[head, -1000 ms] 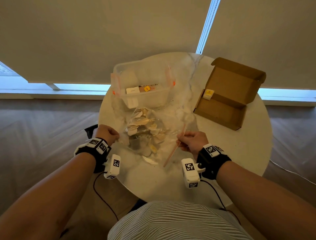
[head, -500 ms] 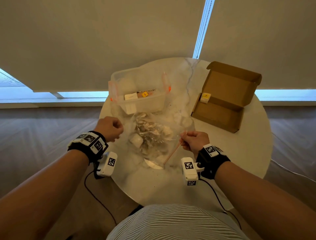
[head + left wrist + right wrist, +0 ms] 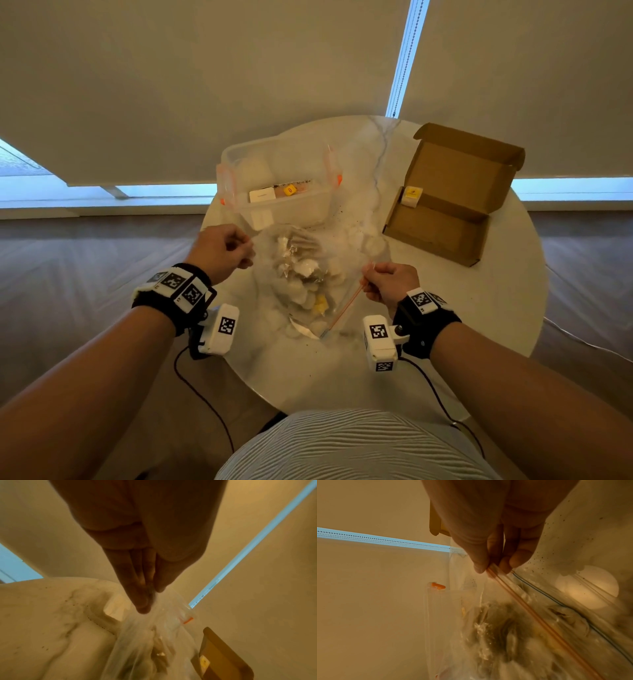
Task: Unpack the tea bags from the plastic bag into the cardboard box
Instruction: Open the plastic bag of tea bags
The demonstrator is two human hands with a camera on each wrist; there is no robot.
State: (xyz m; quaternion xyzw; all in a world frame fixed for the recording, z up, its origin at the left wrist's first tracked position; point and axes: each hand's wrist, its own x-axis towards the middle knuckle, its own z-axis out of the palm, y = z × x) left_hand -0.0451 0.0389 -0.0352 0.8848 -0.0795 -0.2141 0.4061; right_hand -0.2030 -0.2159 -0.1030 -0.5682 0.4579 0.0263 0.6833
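Round marble-look table (image 3: 445, 342), window blinds behind. Clear plastic bag (image 3: 342, 246) held up over table centre, betw both hands, bottom end touching tabletop near front.

L hand (image 3: 219, 253): fingers curled, pinching bag's left edge; L wrist view shows fingertips (image 3: 142, 605) pressed together on the film. R hand (image 3: 390, 282): thumb + fingers clamped on the orange zip strip (image 3: 346, 305) at bag's right edge; R wrist view confirms the pinch on the strip (image 3: 505, 588), a dark second track running alongside.

Tea bags (image 3: 301, 274) heaped inside bag, pale paper, one yellow tag (image 3: 320, 303) low in the pile. Blurred in wrist views, count n/a.

Cardboard box (image 3: 442, 219) far right on table, lid flipped up and back, well apart from bag. One tea bag with yellow label (image 3: 411, 195) inside at its near-left corner; rest of box floor bare.

Surroundings: clear plastic tub w/ orange latches (image 3: 281, 192) directly behind bag, just beside it, partly seen through the film. Inside tub: white packet (image 3: 262, 196), yellow-tagged item (image 3: 289, 188). Dark crumbs (image 3: 342, 216) scattered on table betw tub and box.

Writing: red mark on the yellow tags, too small to read. Wrist bands carry b/w square marker codes (image 3: 174, 279).
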